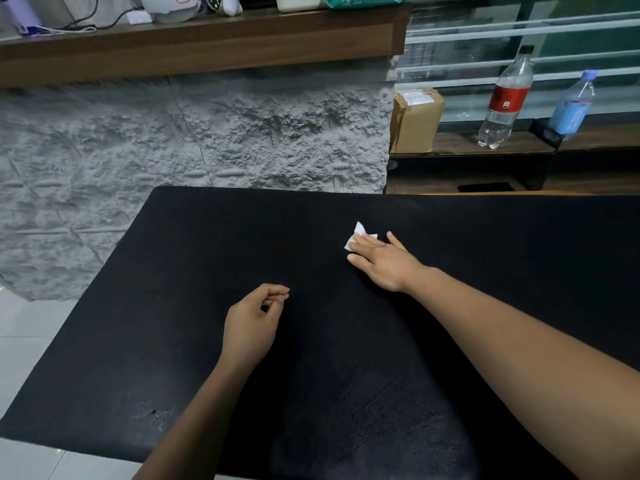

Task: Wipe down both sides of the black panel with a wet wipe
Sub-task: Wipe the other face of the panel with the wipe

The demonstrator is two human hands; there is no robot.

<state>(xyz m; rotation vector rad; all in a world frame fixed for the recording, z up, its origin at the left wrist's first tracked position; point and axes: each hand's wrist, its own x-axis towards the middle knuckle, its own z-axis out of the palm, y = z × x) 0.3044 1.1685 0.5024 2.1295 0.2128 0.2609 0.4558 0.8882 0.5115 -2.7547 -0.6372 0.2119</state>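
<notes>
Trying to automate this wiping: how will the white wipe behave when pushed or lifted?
The wipe sticks out crumpled past the right hand, so it is probably limp and would droop if lifted. Small and thin, it is likely very light. Pressed flat against the black panel, it should slide, perhaps bunching.

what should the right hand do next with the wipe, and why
Probably drag the wet wipe toward the near-left area: the right hand lies flat on it far up the black panel, while pale specks show near the front-left edge.
</notes>
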